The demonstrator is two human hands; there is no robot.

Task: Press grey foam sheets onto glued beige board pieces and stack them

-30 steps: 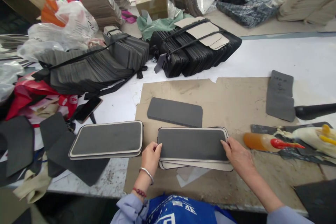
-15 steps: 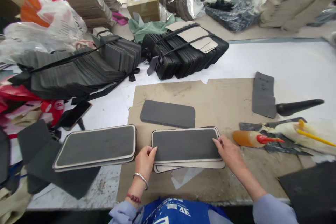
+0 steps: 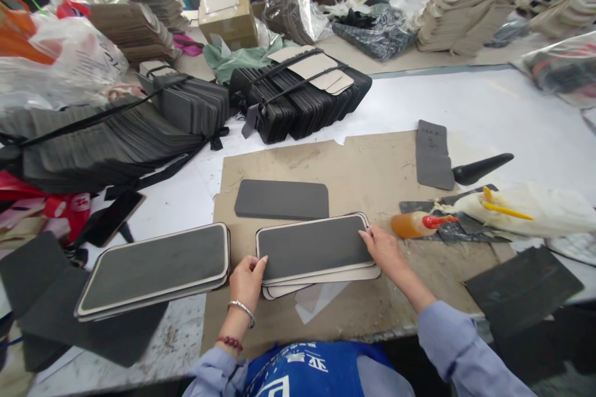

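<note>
A dark grey rounded panel with a pale border (image 3: 311,249) lies in front of me on top of pale panels (image 3: 361,276) that stick out beneath it. My left hand (image 3: 246,279) pinches its left end, thumb and fingers closed at the near corner. At the opposite end, my right hand (image 3: 384,249) is closed on the right edge. Beyond the panel rests a stack of plain dark grey pieces (image 3: 282,200). To the left lies another stack of bordered grey panels (image 3: 153,270).
A brown cardboard sheet (image 3: 372,155) covers the work area. On the right are an amber bottle with a red nozzle (image 3: 410,225), a white bag with a yellow stick (image 3: 540,211) and a black tapered tool (image 3: 484,167). Strapped black bundles (image 3: 298,102) stand behind; a phone (image 3: 116,217) lies left.
The view has swung to the right, so most things sit further left in the picture. Both hands keep their grip on the panel, which looks slightly more tilted, its right end higher in view.
</note>
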